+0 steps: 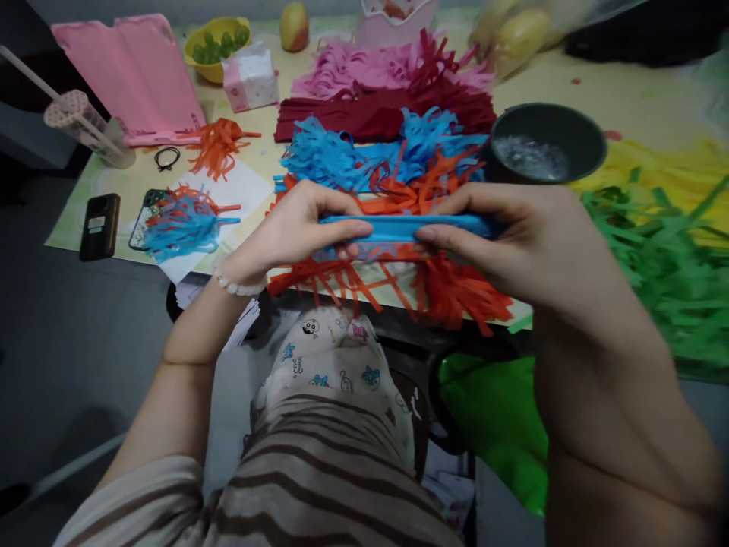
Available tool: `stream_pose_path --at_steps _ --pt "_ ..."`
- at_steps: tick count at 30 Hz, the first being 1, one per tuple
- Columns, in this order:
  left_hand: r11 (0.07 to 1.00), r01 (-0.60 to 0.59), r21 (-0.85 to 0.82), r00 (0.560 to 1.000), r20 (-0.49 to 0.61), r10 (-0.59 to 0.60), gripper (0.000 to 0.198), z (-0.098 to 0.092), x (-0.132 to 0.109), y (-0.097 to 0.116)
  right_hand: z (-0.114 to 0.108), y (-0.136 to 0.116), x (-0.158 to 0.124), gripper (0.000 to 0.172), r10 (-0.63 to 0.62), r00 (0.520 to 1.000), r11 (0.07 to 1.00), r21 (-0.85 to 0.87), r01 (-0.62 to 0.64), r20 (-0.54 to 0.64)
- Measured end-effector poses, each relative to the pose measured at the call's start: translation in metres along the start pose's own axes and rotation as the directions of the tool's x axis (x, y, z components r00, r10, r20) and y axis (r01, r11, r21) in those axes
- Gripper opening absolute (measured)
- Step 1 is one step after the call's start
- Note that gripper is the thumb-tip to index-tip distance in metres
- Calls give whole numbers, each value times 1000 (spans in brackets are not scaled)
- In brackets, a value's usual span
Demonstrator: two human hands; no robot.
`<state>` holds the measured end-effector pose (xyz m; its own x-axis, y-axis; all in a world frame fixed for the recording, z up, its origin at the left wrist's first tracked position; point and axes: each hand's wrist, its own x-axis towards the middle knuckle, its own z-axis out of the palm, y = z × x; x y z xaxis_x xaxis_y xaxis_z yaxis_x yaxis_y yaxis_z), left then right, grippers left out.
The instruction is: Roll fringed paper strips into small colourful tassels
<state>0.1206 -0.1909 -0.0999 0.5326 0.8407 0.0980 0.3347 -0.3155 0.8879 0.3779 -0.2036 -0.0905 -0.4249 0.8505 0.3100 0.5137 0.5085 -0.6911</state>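
Both my hands grip a folded strip of blue paper (392, 226), held flat and level over the table's near edge. My left hand (290, 228) pinches its left end with thumb below and fingers curled on top. My right hand (512, 235) pinches the right end the same way. Under the strip lies fringed orange paper (456, 292) that hangs over the table edge. Behind it lie fringed blue paper (336, 156), dark red paper (364, 118) and pink paper (370, 72).
A dark bowl (592, 140) stands at the right, beside heaps of green paper (654, 258) and yellow paper (672, 163). At the left lie two phones (99, 226), a blue-orange tassel (182, 220), a hair tie (167, 158), pink sheets (137, 72), a tissue pack (250, 76) and a grape bowl (216, 42).
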Motion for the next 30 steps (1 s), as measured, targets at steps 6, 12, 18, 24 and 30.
stream_pose_path --at_steps 6,12,18,24,30 --pt "992 30 -122 988 -150 -48 37 4 -12 0 20 6 -12 10 260 957 868 465 -174 -128" --pt "992 -25 -122 970 -241 -5 29 11 -18 -15 37 12 -17 16 270 935 752 657 -54 -232" --pt "995 -47 -88 960 -279 21 29 16 -22 -18 41 9 -17 21 268 936 735 677 -45 -229" --pt "992 -116 -48 930 -355 92 34 20 -23 -17 42 10 -19 9 157 942 857 515 20 -297" --pt "980 -140 138 915 -359 182 31 19 -23 -21 39 6 -25 26 -144 930 988 -101 116 -337"
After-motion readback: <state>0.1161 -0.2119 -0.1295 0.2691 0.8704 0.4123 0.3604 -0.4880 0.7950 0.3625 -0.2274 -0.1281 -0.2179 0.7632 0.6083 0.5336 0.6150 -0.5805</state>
